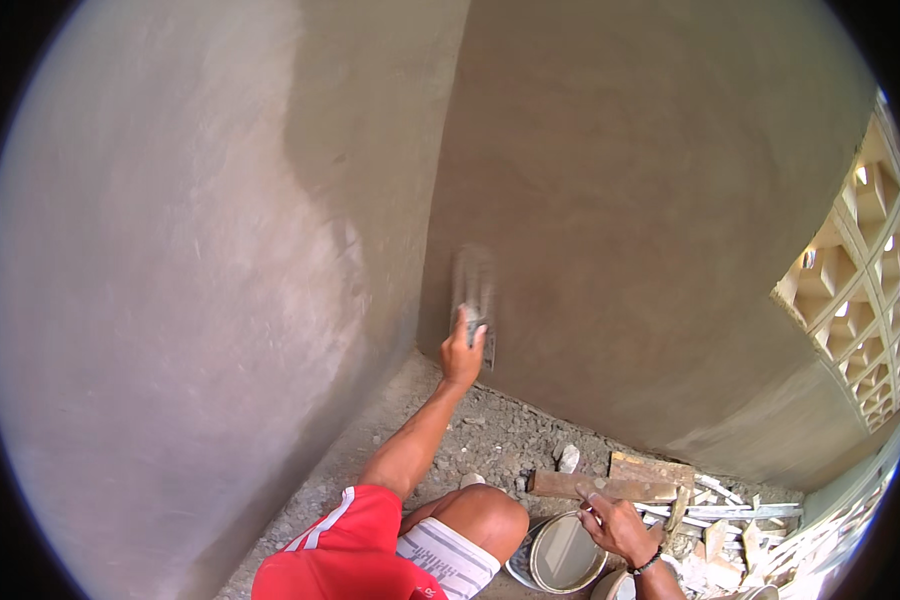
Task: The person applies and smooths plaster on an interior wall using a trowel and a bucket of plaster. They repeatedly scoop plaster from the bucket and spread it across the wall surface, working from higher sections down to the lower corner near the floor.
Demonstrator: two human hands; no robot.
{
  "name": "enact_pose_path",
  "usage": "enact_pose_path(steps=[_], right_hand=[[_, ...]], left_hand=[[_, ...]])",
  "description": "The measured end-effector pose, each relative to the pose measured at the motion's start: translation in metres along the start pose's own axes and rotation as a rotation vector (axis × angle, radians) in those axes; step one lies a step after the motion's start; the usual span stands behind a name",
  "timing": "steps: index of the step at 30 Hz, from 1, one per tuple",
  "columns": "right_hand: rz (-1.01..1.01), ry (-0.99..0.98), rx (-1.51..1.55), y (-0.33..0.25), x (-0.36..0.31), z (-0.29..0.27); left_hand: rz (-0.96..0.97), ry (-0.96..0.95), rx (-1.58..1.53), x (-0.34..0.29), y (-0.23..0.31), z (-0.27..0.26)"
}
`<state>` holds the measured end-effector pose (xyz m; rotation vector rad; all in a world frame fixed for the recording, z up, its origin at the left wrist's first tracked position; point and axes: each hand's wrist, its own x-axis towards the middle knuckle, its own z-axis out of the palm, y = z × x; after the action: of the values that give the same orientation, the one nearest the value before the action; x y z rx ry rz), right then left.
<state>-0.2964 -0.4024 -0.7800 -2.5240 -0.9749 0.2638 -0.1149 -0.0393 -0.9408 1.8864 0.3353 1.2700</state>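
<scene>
My left hand [462, 355] grips a plastering float [473, 285], its long flat blade blurred by motion. The float lies against the damp brown-grey plastered wall [610, 220], close to the inside corner and low down. My right hand [615, 525], with a dark bracelet at the wrist, hangs over the rim of a round bucket [567, 553] that has grey liquid in it. Its fingers are loosely bent and apart, and I see nothing held in them. Just beyond the fingertips lies a wooden board [560, 484].
The left wall [170, 280] has a pale dry area and a darker damp band beside the corner. Grey rubble [500, 430] lines the wall's foot. Wood offcuts and white strips [740, 513] are heaped at right, below pale openwork blocks [850, 290]. A second container [615, 588] stands nearby.
</scene>
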Motion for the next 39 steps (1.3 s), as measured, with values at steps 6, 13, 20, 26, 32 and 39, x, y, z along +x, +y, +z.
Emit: enact_pose_path(steps=[6, 13, 20, 26, 32, 39], right_hand=[[0.16, -0.1, -0.101, 0.0, -0.009, -0.002], [0.239, -0.099, -0.121, -0.003, -0.01, 0.001], [0.143, -0.158, -0.115, 0.003, 0.004, 0.013], [0.206, -0.143, -0.113, 0.003, 0.005, 0.007], [0.238, -0.175, -0.116, 0.007, 0.002, 0.008], [0.127, -0.134, -0.099, 0.002, 0.014, 0.005]], left_hand=[[0.125, -0.03, -0.043, 0.148, 0.186, -0.008], [-0.136, 0.2, -0.257, 0.092, 0.104, 0.008], [-0.259, 0.138, -0.186, -0.024, 0.049, 0.047], [0.016, -0.032, -0.108, 0.112, 0.131, -0.006], [-0.061, 0.075, -0.193, 0.068, 0.07, 0.01], [0.106, 0.015, -0.087, 0.073, 0.064, 0.0]])
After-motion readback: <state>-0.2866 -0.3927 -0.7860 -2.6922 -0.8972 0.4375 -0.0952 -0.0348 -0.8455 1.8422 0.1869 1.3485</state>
